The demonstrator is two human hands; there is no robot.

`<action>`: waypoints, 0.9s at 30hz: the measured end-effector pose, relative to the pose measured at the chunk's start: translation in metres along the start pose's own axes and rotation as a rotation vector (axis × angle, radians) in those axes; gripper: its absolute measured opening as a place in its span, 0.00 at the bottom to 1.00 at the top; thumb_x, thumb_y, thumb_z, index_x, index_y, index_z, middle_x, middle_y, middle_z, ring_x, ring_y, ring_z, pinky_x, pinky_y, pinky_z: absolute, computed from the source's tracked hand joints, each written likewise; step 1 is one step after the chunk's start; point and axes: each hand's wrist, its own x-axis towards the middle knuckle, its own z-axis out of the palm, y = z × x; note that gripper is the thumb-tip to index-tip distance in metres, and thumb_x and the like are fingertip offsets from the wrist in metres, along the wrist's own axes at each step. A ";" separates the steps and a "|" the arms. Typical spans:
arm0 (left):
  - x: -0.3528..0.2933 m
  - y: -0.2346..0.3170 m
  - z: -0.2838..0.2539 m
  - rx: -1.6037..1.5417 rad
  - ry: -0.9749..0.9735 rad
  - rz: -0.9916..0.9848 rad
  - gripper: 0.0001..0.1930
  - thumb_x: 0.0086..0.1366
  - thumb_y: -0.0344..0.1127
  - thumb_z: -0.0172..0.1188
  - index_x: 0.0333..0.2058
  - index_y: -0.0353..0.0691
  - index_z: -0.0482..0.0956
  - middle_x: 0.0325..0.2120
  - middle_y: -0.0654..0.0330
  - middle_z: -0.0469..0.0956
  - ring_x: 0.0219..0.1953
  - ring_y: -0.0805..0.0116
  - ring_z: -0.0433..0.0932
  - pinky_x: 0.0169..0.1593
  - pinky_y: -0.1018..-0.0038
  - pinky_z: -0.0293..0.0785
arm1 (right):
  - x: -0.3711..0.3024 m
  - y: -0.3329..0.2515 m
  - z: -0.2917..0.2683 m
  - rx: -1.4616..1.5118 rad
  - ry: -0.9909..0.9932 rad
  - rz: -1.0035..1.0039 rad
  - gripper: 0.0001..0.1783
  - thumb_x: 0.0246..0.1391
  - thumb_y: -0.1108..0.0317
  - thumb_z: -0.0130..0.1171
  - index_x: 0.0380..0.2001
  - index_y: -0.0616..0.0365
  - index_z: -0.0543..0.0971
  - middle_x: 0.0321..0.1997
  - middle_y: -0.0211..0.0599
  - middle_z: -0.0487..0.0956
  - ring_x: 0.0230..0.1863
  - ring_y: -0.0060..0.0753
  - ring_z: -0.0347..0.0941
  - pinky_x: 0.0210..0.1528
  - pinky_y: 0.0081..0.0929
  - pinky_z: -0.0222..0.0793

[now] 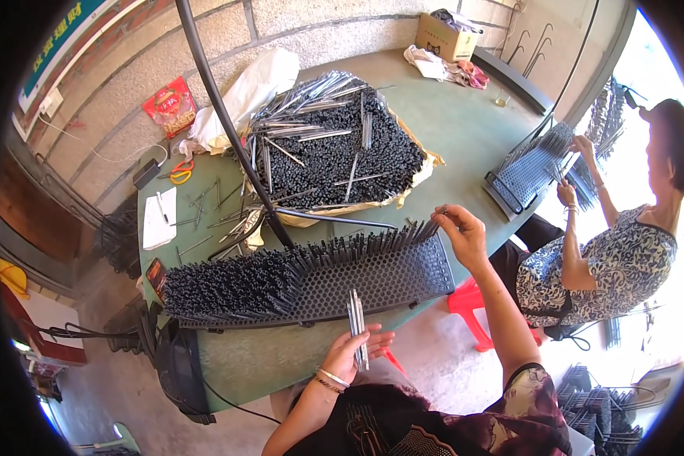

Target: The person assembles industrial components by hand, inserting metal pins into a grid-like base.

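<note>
Thin dark rods being set into a perforated rack on the green tabletop (448, 129).

The perforated rack (380, 277) lies with its long axis left to right across frame centre. The left hand (355, 351), at lower centre, grips a bundle of rods (356, 325) pointing up toward the rack's near edge. The right hand (463, 232), at the rack's upper right end, pinches closed on what seems a single rod; its tip is hard to make out. The rack's left half is filled, the right mostly bare. The loose rod pile (334, 148) lies beyond.
</note>
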 end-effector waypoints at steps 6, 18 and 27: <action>0.000 0.000 0.000 0.004 0.017 0.000 0.17 0.65 0.34 0.45 0.50 0.31 0.65 0.46 0.43 0.72 0.48 0.56 0.74 0.50 0.67 0.71 | -0.001 -0.010 0.003 -0.212 0.031 -0.180 0.09 0.49 0.72 0.59 0.35 0.63 0.76 0.32 0.38 0.80 0.33 0.28 0.76 0.39 0.22 0.69; -0.001 0.001 -0.001 0.000 0.012 0.009 0.17 0.66 0.34 0.44 0.50 0.32 0.65 0.46 0.43 0.72 0.48 0.56 0.73 0.50 0.67 0.71 | -0.009 -0.002 0.011 -0.107 0.162 -0.071 0.10 0.50 0.72 0.59 0.35 0.64 0.76 0.31 0.36 0.80 0.33 0.23 0.75 0.39 0.21 0.69; -0.001 0.001 0.000 0.013 0.019 0.007 0.16 0.66 0.33 0.44 0.50 0.32 0.65 0.45 0.43 0.72 0.48 0.56 0.74 0.50 0.67 0.72 | -0.015 0.002 0.015 -0.244 0.134 -0.146 0.11 0.48 0.74 0.59 0.38 0.62 0.76 0.33 0.37 0.80 0.36 0.28 0.76 0.41 0.23 0.68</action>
